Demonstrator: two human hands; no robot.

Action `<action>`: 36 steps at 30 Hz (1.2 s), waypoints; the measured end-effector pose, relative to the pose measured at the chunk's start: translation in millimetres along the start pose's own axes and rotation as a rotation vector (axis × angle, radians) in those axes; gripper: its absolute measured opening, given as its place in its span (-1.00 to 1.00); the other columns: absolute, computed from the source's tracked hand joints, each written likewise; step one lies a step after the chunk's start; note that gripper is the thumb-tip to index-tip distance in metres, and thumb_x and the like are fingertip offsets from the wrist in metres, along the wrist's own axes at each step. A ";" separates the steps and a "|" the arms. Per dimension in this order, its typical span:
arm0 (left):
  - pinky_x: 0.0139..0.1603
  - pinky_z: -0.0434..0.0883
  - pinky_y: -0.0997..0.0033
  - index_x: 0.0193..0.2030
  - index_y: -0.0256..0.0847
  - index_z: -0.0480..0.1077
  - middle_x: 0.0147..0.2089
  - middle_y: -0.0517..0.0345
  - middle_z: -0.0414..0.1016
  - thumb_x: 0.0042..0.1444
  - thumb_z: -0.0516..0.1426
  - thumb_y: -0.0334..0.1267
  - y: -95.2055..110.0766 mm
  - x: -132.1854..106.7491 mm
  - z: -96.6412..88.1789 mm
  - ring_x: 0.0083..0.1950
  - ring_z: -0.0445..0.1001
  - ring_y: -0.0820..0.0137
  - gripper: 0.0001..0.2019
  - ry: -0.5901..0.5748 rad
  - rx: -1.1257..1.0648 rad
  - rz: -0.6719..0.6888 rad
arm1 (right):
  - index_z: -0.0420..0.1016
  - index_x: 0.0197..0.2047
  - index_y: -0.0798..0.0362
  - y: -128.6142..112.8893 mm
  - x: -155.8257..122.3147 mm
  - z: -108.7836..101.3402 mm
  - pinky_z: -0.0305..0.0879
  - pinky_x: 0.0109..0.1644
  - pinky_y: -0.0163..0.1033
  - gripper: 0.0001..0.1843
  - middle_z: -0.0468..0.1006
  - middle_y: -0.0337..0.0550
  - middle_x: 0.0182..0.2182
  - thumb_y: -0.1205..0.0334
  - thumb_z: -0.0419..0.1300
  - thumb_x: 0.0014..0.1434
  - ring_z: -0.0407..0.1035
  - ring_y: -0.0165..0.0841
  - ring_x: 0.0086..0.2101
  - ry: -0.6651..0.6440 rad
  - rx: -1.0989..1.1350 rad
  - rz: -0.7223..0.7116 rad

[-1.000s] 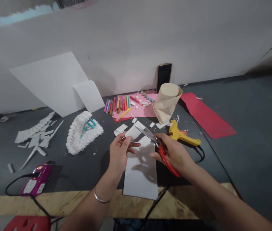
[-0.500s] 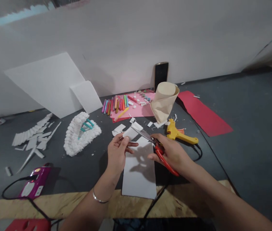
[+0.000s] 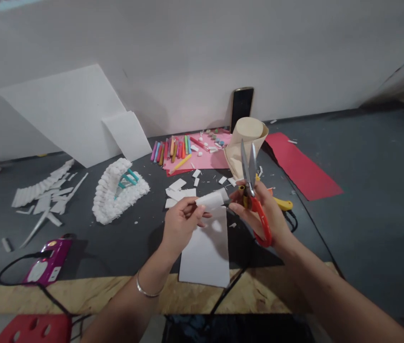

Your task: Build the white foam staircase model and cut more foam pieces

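Note:
My left hand (image 3: pixel 182 224) pinches a small curled piece of white paper (image 3: pixel 211 200) above the dark table. My right hand (image 3: pixel 262 212) grips red-handled scissors (image 3: pixel 253 190) with the blades pointing straight up, and its fingertips touch the right end of the same paper piece. Under both hands lies a larger white sheet (image 3: pixel 205 250). Small white cut pieces (image 3: pixel 180 193) lie just beyond my left hand.
A yellow glue gun (image 3: pixel 283 204) lies behind my right hand, with a beige paper cone (image 3: pixel 246 143), pink sheet with coloured markers (image 3: pixel 173 150), a phone (image 3: pixel 241 105) and red paper (image 3: pixel 303 166). A white ruffled craft (image 3: pixel 116 195), paper scraps (image 3: pixel 44 195) and a purple device (image 3: pixel 46 267) are at left.
The scissors swung from lying across the paper to pointing upward. My left hand lifted a small cut piece off the sheet, and my right fingers came to its other end.

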State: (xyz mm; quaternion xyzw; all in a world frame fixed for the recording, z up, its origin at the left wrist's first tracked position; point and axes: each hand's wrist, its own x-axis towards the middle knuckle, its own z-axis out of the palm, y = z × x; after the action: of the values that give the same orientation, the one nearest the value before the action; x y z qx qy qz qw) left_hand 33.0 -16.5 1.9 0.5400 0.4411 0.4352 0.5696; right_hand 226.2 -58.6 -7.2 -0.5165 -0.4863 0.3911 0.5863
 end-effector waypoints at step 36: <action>-0.55 0.45 0.55 -0.36 -0.28 0.41 -0.42 0.02 0.60 -0.19 0.41 -0.14 7.0 6.2 0.4 -0.40 0.63 0.26 -0.64 -0.152 -0.262 -0.367 | 0.22 0.06 -0.10 -4.3 -6.0 -6.8 0.41 -0.07 -0.15 -0.47 0.49 -0.12 -0.12 0.05 0.33 0.10 0.44 -0.27 -0.15 -0.113 -0.133 -0.168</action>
State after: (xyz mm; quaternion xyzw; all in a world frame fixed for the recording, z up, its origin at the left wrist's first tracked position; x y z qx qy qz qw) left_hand 34.7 -10.3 8.7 0.4035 0.4272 0.3360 0.7361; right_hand 231.4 -66.7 -4.0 -0.4886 -0.5853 0.3360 0.5530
